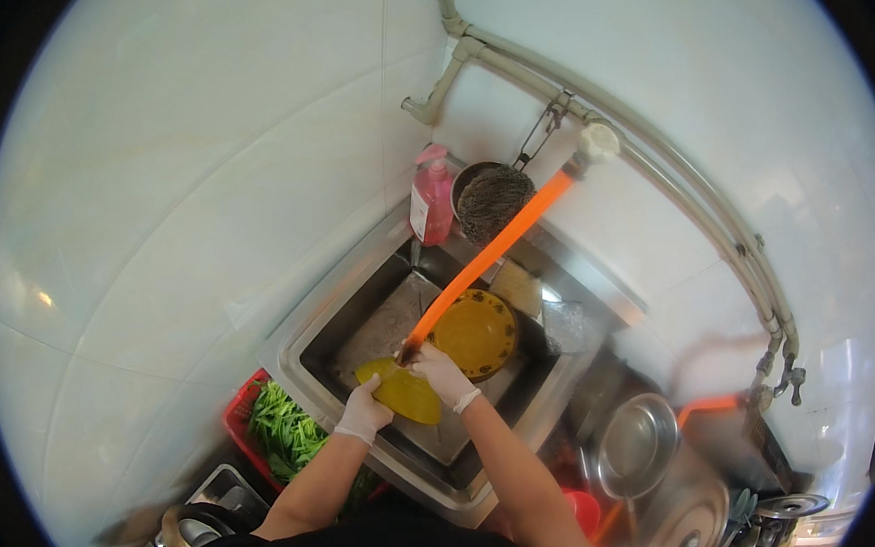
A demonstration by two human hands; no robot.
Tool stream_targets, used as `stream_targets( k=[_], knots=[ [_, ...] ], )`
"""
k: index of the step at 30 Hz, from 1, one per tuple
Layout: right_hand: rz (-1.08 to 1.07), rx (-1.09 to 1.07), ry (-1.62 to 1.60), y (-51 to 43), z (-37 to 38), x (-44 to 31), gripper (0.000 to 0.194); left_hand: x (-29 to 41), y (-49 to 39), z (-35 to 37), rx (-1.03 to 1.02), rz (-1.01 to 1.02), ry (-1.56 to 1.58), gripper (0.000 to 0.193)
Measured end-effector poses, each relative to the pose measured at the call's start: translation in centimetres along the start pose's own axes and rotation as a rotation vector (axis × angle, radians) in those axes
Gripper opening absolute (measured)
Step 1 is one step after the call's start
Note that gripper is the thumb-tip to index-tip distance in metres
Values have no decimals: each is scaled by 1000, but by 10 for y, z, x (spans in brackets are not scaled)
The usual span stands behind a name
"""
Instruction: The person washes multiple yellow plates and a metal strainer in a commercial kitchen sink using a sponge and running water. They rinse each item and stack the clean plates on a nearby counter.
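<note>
Both of my hands wear thin, pale gloves over a stainless steel sink (297,393). My left hand (365,410) grips the lower left edge of a tilted yellow plate (411,400). Beside the plate's upper edge, my right hand (432,369) is closed around the dark lower end of an orange hose (475,268). The hose slants down from a fitting on the wall pipe, its end at the plate. Another yellow plate (473,334), with a dark patterned rim, lies in the sink behind my right hand. Whether water flows from the hose cannot be told.
A pink pump bottle (432,202) and a wire scourer (496,200) stand at the sink's back corner. A yellowish sponge (517,287) lies on the rim. A red basket (236,415) of cut greens is at left. Metal pans (637,445) and lids are at right.
</note>
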State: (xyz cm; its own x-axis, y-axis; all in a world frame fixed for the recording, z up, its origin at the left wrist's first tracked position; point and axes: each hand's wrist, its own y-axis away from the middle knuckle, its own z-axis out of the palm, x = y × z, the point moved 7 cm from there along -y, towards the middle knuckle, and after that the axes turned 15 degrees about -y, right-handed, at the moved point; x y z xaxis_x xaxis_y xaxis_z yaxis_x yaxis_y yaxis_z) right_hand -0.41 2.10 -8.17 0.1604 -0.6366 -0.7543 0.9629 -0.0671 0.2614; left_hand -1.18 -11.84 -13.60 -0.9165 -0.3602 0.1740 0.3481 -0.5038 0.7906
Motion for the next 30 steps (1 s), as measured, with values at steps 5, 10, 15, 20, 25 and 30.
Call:
stream_targets(
  k=[5,10,15,20,25,30],
  knots=[
    [-35,253,380,25,-32,-10,63,17,26,17,-127,176,-198,35],
    [2,255,584,79,-36,-1,82,32,86,48,-164,305,-257,37],
    [-386,412,534,143,-1,-11,74,4,155,130,-415,397,-502,41],
    [-838,782,195,229,-17,-43,38,-109,223,200,-712,279,-675,45],
    [-1251,922,-398,357,-70,-89,26,-117,181,210,-706,798,-1033,45],
    [-1548,1413,-465,538,-142,-97,23,-56,5,132,-190,625,-979,47]
  ],
)
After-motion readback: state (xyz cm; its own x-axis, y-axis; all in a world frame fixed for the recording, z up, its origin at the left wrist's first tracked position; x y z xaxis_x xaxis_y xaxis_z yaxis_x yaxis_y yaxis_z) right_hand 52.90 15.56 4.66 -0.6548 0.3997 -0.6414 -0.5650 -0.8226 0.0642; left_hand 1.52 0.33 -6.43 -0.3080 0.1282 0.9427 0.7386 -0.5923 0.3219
